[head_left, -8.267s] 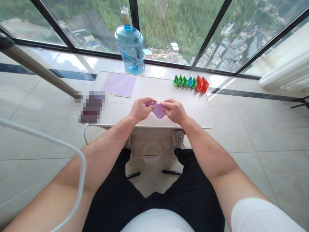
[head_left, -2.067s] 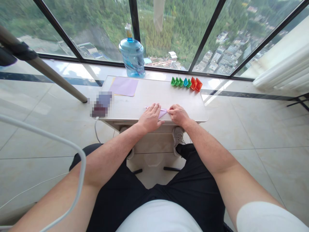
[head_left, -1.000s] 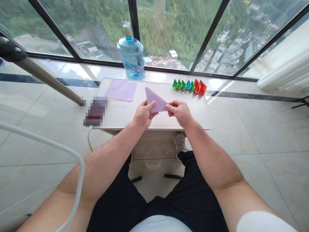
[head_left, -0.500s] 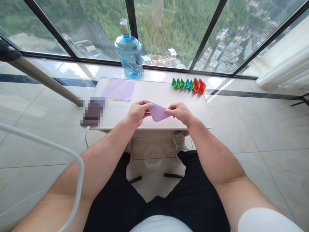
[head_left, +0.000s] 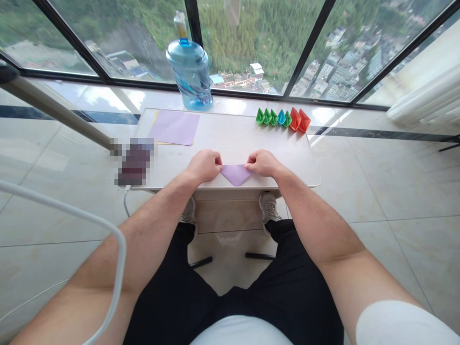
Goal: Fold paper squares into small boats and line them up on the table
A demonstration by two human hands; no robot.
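Between my hands is a piece of folded purple paper point(head_left: 236, 174), its long straight edge at the top and its point toward me. It is at the near side of the white table point(head_left: 172, 165). My left hand point(head_left: 205, 165) pinches its left corner. At the opposite corner, my right hand point(head_left: 264, 163) has thumb and fingers closed on the paper. The fingertips partly cover both corners.
Flat purple sheets point(head_left: 175, 127), a yellow edge under them, lie back left. Several folded paper boats point(head_left: 281, 118) in green, blue and orange line the back right. A blue water jug point(head_left: 192, 74) stands behind the table; a blurred-out device point(head_left: 134, 163) sits left, beside a white curved tube point(head_left: 89, 218).
The folded purple paper has gone from tilted to level, point toward me, and looks lowered to the table. Both hands still grip its corners. The whole view has shifted slightly.
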